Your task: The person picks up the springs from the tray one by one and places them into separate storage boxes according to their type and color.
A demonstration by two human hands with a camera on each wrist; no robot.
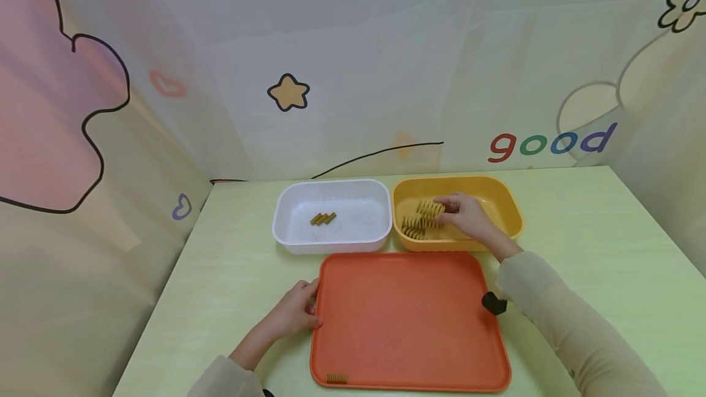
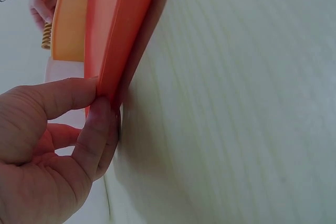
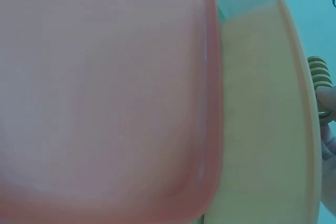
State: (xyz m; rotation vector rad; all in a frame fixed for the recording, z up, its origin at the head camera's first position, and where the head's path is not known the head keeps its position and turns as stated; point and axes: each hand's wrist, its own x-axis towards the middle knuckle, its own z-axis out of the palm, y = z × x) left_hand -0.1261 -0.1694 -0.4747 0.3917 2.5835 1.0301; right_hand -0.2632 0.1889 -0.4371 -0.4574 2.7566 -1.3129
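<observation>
My left hand (image 1: 298,310) pinches the left rim of an orange-red tray (image 1: 408,317); the left wrist view shows its fingers (image 2: 73,95) on the tray's edge. My right hand (image 1: 467,216) is in the yellow bin (image 1: 502,225) and pinches a gold coil spring (image 1: 430,208). In the right wrist view this spring (image 3: 319,72) stands partly above the bin's wall, with the thumb on its coils. More gold springs (image 1: 413,226) lie in the bin just below it, partly overlapping. One small ribbed spring (image 1: 337,378) lies at the tray's lower left edge.
Left of the yellow bin stands a white bin (image 1: 292,234) with several small gold pieces (image 1: 323,219) side by side. Both bins stand behind the tray on the pale green table (image 1: 595,250). A printed curtain (image 1: 353,78) hangs behind the table.
</observation>
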